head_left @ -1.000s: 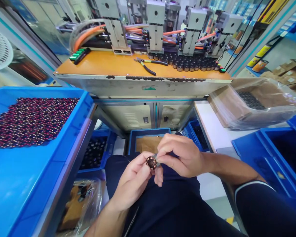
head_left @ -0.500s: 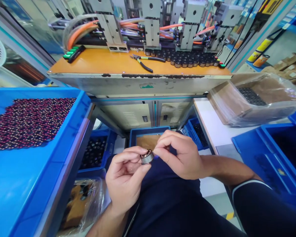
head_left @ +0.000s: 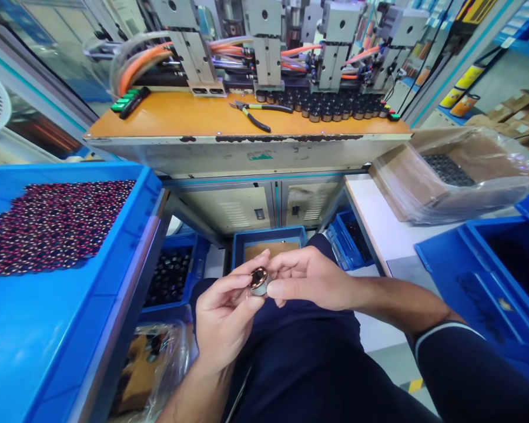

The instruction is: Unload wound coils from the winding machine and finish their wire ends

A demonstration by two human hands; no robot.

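A small motor stator, a silvery ring with copper windings showing at its open top, is held over my lap. My left hand is closed around its left side, thumb low at the front and fingertips on the rim. From the right, my right hand grips it too, the thumb pressed against the silver wall and the other fingers partly hidden behind. The stator is tilted so that its open top faces me.
To the left a blue tray carries rows of parts with red and copper. Cutting pliers and rows of dark cylindrical parts lie on the orange bench under the machine. A plastic-lined carton stands at right.
My right hand has gone from a pinch just above the stator's right edge to gripping its side. The stator has turned, its open top now facing me more.
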